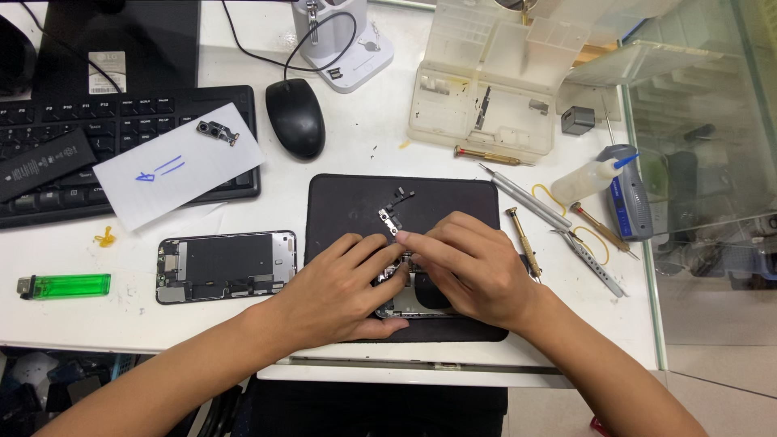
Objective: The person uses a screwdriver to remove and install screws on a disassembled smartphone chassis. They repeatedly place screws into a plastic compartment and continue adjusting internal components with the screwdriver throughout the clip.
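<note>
Both of my hands rest on an opened phone body [413,301] lying on a black work mat [453,198]. My left hand [336,287] lies flat across the phone's left side, fingers spread over it. My right hand [469,263] covers the phone's right side, its fingertips meeting the left ones above the phone; whether they pinch a small part I cannot tell. Small metal brackets [390,218] and a dark flex piece [402,195] lie on the mat just beyond my fingers. Most of the phone is hidden under my hands.
A detached phone screen [227,265] lies left of the mat, a green lighter [65,285] further left. Keyboard [121,121] with a paper note [174,166], mouse [295,117], plastic parts box [486,101], screwdrivers [524,240], tweezers [595,260] and a squeeze bottle [587,178] surround it.
</note>
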